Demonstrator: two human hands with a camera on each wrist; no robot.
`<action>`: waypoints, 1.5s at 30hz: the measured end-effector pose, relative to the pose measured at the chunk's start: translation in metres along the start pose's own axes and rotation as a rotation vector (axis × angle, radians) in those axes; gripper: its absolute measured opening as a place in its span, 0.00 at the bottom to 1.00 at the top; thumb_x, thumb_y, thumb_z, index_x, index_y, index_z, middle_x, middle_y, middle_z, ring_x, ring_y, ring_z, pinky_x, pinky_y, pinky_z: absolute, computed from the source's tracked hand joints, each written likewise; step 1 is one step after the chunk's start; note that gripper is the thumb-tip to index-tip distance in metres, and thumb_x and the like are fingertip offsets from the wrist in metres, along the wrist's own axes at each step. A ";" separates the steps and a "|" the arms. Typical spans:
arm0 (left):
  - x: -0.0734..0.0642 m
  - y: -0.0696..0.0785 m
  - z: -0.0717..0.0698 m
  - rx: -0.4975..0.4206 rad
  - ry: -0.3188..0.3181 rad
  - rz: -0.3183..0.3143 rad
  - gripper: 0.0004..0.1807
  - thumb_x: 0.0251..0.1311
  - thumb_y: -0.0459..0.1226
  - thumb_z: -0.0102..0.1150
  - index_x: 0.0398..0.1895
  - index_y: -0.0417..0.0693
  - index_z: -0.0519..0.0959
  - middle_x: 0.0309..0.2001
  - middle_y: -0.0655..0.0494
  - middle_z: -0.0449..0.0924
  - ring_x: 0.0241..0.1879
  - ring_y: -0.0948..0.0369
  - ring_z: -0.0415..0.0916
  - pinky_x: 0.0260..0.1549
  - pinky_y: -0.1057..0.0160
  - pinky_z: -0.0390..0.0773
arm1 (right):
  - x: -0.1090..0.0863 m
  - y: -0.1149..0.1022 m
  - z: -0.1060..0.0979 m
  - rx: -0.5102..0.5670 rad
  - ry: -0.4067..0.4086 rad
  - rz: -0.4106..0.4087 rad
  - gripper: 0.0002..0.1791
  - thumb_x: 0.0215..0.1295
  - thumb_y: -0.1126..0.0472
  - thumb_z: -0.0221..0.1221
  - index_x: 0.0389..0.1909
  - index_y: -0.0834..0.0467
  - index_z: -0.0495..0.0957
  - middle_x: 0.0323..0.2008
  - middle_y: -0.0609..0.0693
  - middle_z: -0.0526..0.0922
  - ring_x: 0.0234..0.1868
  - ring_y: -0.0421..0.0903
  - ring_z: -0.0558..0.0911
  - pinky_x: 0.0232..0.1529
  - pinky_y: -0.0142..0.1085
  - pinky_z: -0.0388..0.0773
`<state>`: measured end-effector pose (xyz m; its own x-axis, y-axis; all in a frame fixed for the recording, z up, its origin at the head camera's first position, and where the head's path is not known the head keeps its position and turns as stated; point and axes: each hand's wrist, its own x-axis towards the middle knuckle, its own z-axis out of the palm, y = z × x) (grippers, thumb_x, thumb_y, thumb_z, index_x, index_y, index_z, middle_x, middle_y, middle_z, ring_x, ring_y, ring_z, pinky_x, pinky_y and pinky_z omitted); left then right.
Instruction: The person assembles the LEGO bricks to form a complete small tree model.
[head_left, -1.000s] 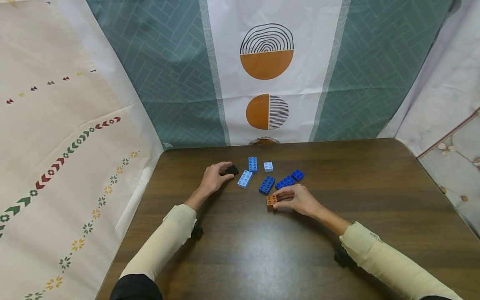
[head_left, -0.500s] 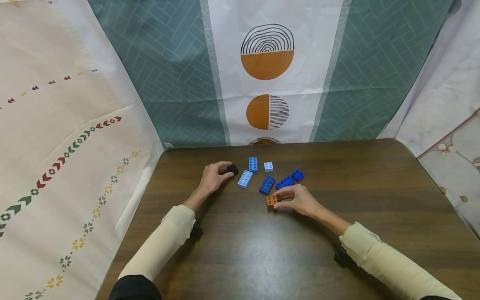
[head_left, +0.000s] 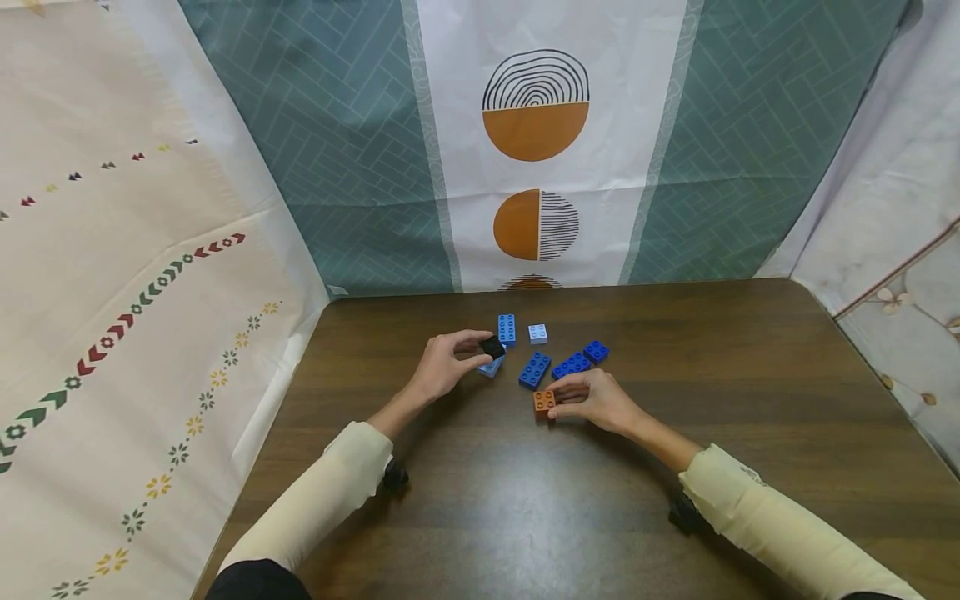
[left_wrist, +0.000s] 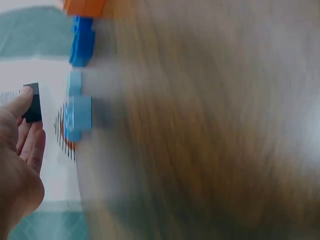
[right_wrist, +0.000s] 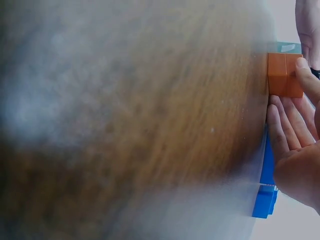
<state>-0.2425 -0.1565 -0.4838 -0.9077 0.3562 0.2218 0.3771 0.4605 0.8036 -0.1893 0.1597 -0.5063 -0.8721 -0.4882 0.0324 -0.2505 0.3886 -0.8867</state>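
Head view: the person's left hand pinches a black, studded plastic brick between thumb and fingertips, the fingers gently curved and parted just enough to take it. From the left wrist, I can see that brick is up off the tabletop. Looking down from the head, it overlaps the far end of a light blue oblong plastic brick; I can't tell how much air lies between them.

The right hand has hold of an orange, square plastic brick with four studs on top, thumb on one face and fingers against the opposite one. The right wrist view shows a seam across its side. It appears to stand on the brown wood-grain table, nearer the person than the loose bricks.

Just beyond it lies a dark blue oblong plastic brick, and to that one's right a bright blue oblong plastic brick. Off its far end sits a small deep blue square plastic brick; whether those two touch is unclear to me. Farther back, a mid-blue oblong plastic brick and a pale blue square plastic brick stand apart.
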 end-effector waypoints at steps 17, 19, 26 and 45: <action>-0.021 0.034 0.048 -0.079 -0.175 0.106 0.21 0.67 0.38 0.73 0.63 0.50 0.85 0.57 0.55 0.87 0.53 0.58 0.86 0.56 0.58 0.84 | 0.000 0.003 0.000 -0.012 0.001 -0.039 0.21 0.61 0.60 0.78 0.53 0.64 0.87 0.46 0.55 0.91 0.48 0.51 0.91 0.50 0.41 0.87; -0.021 0.035 0.052 -0.088 -0.187 0.107 0.22 0.67 0.38 0.74 0.63 0.50 0.85 0.56 0.56 0.87 0.52 0.61 0.86 0.55 0.59 0.84 | 0.001 0.004 -0.001 -0.010 -0.003 -0.050 0.21 0.61 0.61 0.77 0.53 0.65 0.87 0.47 0.56 0.91 0.49 0.52 0.91 0.50 0.41 0.87; -0.023 0.037 0.061 -0.097 -0.216 0.104 0.22 0.67 0.38 0.74 0.63 0.50 0.85 0.55 0.56 0.88 0.51 0.64 0.85 0.55 0.63 0.83 | 0.000 0.005 -0.001 -0.011 -0.007 -0.071 0.21 0.62 0.61 0.77 0.54 0.65 0.87 0.49 0.57 0.91 0.50 0.53 0.90 0.51 0.42 0.87; -0.026 0.037 0.065 -0.059 -0.228 0.120 0.23 0.67 0.37 0.74 0.64 0.46 0.84 0.57 0.54 0.87 0.54 0.61 0.85 0.58 0.57 0.82 | 0.001 0.005 -0.001 -0.009 -0.004 -0.070 0.20 0.61 0.63 0.77 0.52 0.66 0.87 0.47 0.59 0.91 0.49 0.55 0.91 0.50 0.41 0.87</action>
<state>-0.1927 -0.0956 -0.4957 -0.7893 0.5830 0.1928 0.4623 0.3576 0.8114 -0.1915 0.1619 -0.5105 -0.8508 -0.5173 0.0922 -0.3145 0.3607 -0.8781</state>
